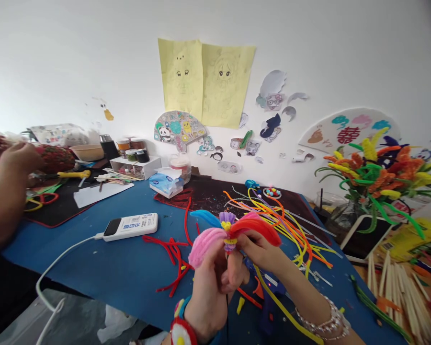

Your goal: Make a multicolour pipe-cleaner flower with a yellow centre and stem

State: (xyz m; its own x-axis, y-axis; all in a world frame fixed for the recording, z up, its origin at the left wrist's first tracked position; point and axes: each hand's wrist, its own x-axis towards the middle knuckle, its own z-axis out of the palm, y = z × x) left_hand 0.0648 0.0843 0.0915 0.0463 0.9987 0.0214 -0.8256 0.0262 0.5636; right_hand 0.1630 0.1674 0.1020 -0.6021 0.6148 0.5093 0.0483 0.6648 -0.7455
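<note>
Above the blue table I hold up a pipe-cleaner butterfly point(227, 230) with pink, blue and red wings and a purple and yellow striped body. My left hand point(215, 282) is closed around the lower end of the body, just under the pink wing. Pinched at the body's right side, below the red wing, are the fingers of my right hand point(258, 249). From near my right hand a long yellow pipe cleaner point(283, 306) hangs down past the wrist; whether its end is in my fingers is hidden.
Loose yellow and orange pipe cleaners point(298, 225) lie right, red pieces point(175, 254) left. A white power bank point(131, 226) with a cable and a tissue pack point(166, 183) stand further left. Pipe-cleaner flowers point(377, 167) and wooden sticks point(398, 292) are at right. Another person's hand point(19, 158) works at far left.
</note>
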